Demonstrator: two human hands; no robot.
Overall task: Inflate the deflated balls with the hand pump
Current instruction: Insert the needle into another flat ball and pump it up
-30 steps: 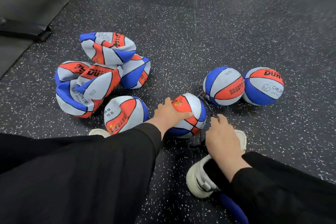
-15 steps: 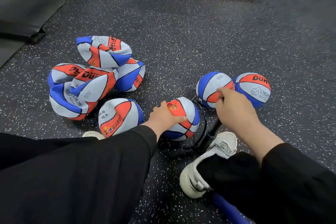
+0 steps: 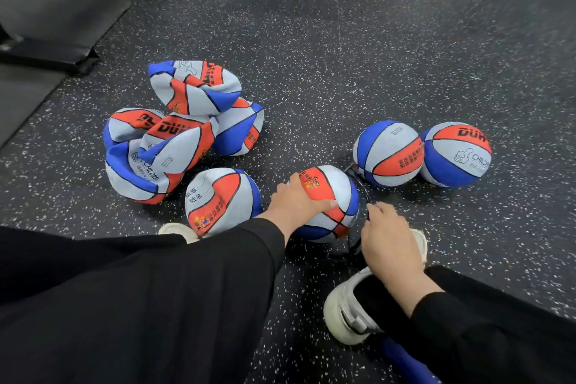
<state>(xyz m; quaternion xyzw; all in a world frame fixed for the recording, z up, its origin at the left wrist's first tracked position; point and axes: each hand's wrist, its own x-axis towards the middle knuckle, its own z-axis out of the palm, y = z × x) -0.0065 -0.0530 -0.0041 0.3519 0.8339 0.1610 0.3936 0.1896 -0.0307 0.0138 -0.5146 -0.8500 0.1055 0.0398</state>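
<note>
A: Starting at the left, how much is undone?

B: The heap of crumpled balls (image 3: 174,140) lies collapsed on the speckled floor (image 3: 343,72), several flat skins piled together; just right of it one ball (image 3: 223,198) looks nearly round, with a dent at the top

A: And the middle?

B: The left hand (image 3: 296,203) lies spread over the ball being filled (image 3: 330,203), fingers straight and thumb along its side, steadying it. It looks round already. A black hose (image 3: 363,193) curls by its right flank

A: The pump itself?

B: Mostly hidden. The right hand (image 3: 389,243) curls downward above the white shoe (image 3: 352,309), seemingly gripping the pump handle, though the handle itself cannot be seen

A: Farthest right?

B: Two finished balls (image 3: 389,153) (image 3: 456,154) sit touching. So, by the look of it, two done, one nearly, and the heap left
</note>
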